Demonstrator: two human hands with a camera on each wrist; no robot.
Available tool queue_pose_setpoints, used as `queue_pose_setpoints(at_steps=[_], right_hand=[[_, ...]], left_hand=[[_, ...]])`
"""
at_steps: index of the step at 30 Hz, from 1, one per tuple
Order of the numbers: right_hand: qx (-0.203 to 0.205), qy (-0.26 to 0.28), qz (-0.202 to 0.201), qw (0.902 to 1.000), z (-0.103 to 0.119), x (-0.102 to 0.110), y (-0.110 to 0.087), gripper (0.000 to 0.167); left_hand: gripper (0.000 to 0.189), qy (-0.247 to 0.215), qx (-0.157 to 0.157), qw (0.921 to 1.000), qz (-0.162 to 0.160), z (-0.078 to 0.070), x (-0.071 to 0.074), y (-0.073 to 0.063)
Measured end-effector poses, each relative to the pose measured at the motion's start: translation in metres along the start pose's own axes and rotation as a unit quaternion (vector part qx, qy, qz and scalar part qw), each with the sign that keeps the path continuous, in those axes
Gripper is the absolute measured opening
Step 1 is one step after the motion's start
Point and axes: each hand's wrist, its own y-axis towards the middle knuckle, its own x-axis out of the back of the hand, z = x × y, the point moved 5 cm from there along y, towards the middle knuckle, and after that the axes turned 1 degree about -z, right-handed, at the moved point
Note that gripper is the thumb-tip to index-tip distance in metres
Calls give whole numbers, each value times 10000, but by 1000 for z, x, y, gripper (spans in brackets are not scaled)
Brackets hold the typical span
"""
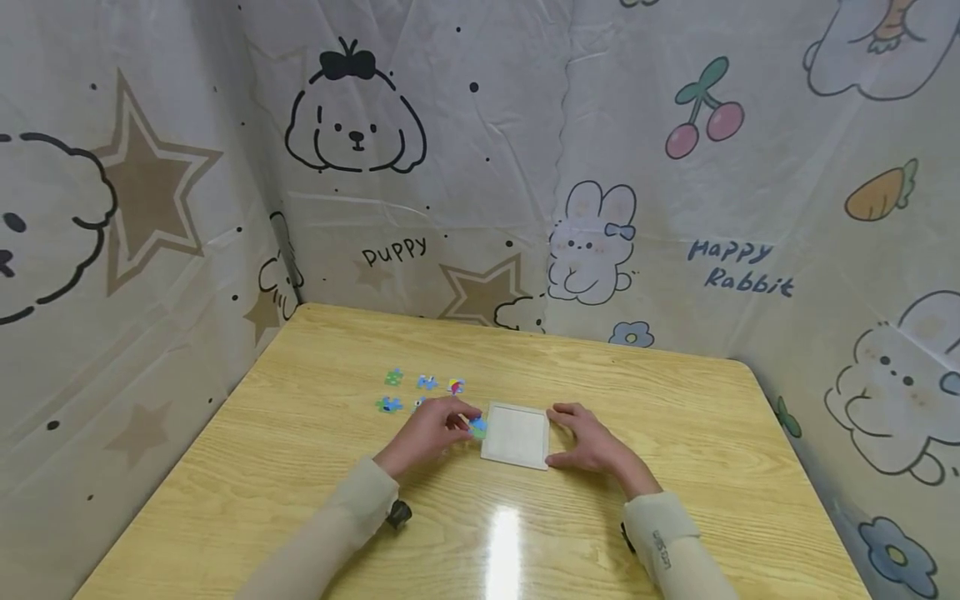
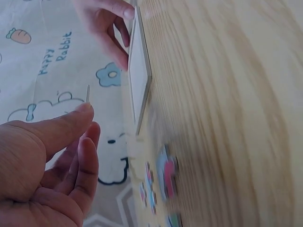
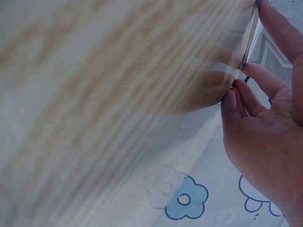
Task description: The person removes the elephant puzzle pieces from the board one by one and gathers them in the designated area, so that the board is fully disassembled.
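Note:
My left hand (image 1: 431, 429) pinches a blue-and-green jigsaw piece (image 1: 477, 427) between thumb and fingertips, right at the left rim of a square pale puzzle tray (image 1: 516, 435). In the left wrist view that jigsaw piece (image 2: 88, 93) shows edge-on as a thin strip, held above the table. The tray lies flat, its recess holding no pieces. At its right edge, my right hand (image 1: 592, 440) rests with thumb and fingers spread, touching the rim near both corners. Up close in the right wrist view, the fingertips of the right hand (image 3: 265, 99) meet the tray's edge low on the tabletop.
Several loose jigsaw pieces (image 1: 390, 404) lie on the wooden table (image 1: 322, 492) left of and behind the tray, some hidden behind the left hand. A cartoon-printed curtain (image 1: 480, 192) surrounds the table's back and sides.

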Motion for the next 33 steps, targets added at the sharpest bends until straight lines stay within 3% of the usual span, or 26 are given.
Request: queue_pose_setpoints(at_steps=[8, 14, 24, 33], right_hand=[[46, -4, 1, 10000, -1, -1, 1, 84], [38, 25, -11, 10000, 0, 0, 0, 84], [53, 49, -23, 10000, 0, 1, 0, 84], [19, 51, 2, 10000, 1, 2, -1, 83]], left_hand=[[34, -152, 331, 9993, -43, 16, 18, -14], [34, 117, 88, 9998, -134, 24, 36, -24], [35, 245, 116, 9993, -254, 44, 63, -42], [36, 416, 79, 9988, -257, 55, 79, -54]])
